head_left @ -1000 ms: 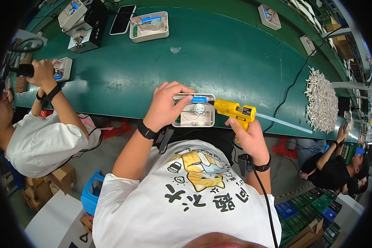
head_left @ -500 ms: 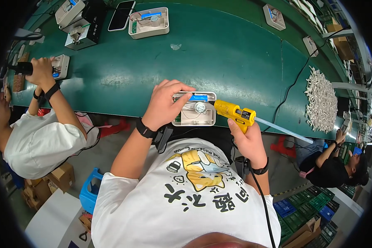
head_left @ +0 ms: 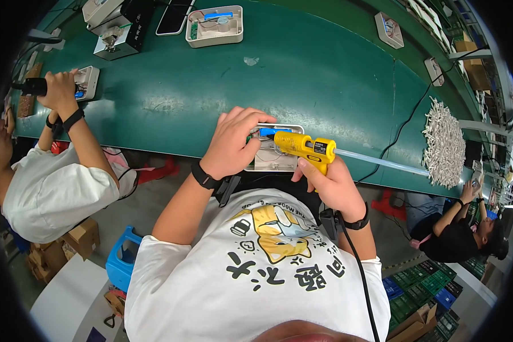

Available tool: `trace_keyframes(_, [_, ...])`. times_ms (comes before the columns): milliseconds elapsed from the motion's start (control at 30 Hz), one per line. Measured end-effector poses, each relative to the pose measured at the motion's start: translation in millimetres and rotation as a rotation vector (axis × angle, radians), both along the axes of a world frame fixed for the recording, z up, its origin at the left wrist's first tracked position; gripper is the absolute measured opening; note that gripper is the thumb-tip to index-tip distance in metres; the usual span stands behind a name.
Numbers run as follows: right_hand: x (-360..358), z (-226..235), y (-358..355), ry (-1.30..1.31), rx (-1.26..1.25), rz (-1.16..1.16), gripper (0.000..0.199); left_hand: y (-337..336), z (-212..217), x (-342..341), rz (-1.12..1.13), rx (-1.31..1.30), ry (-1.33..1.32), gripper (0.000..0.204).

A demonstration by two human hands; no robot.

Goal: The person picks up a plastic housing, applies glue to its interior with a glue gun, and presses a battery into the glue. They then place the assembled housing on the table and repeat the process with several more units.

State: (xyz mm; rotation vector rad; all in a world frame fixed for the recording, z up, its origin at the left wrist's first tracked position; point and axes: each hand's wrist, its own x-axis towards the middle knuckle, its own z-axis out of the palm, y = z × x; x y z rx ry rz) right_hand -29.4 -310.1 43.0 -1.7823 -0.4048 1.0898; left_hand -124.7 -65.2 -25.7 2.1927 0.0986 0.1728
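A white plastic housing (head_left: 275,167) rests at the near edge of the green table. My left hand (head_left: 231,142) grips its left side, fingers over the far rim and thumb bent inward beside a blue cylindrical cell (head_left: 272,131). Wrapped round the handle of a yellow hot glue gun (head_left: 302,146) is my right hand (head_left: 337,185). The gun lies over the housing, its nozzle pointing left near the cell. A long translucent glue stick (head_left: 382,163) sticks out of its back end. The gun hides much of the housing's inside.
Another open housing (head_left: 215,37) and a phone (head_left: 172,18) lie at the far left, near a black box (head_left: 122,40). A pile of small white pieces (head_left: 443,145) sits at right, by a black cable (head_left: 404,117). Co-workers sit on both sides.
My right hand has moved the glue gun left, so its nozzle has gone from the housing's right edge to over its inside. My left hand stays on the housing.
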Motion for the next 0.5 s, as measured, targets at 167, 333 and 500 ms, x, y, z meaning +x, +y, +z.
trace_keyframes(167, [0.3, -5.7, 5.0, 0.009, -0.072, 0.047, 0.025, 0.3, -3.4, 0.0, -0.003, -0.003, -0.057, 0.049])
trace_keyframes(333, [-2.5, -4.4, -1.0, -0.012, -0.107, 0.001, 0.027, 0.4, -3.9, -0.1, 0.012, 0.004, -0.08, 0.047])
trace_keyframes(500, [-1.5, -2.7, 3.5, -0.018, -0.053, -0.037, 0.03, -0.6, -2.1, 0.4, 0.019, 0.008, -0.083, 0.047])
